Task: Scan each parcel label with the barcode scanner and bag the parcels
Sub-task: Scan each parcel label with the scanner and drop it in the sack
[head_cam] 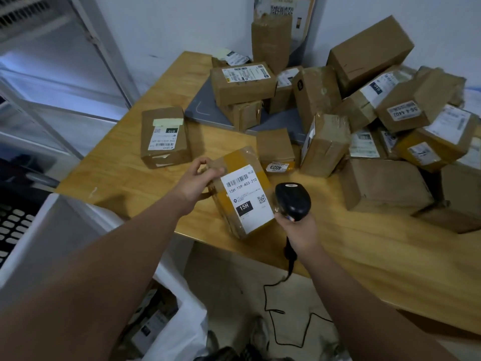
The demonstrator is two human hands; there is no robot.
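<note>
On wooden desk point(130, 178), left hand point(201, 171) gripping parcel point(244, 196) label-up just beside barcode scanner point(292, 200), clasped in right hand point(299, 230), ready for scanning.

Your wooden table point(117, 178) carries a grey flat slab point(200, 110) toward the back, a lone labelled parcel point(165, 138) standing apart at the left, a small box point(276, 147) near the middle, and a jumbled heap of cardboard parcels point(385, 183) spreading across the right side, partly over the slab.
</note>
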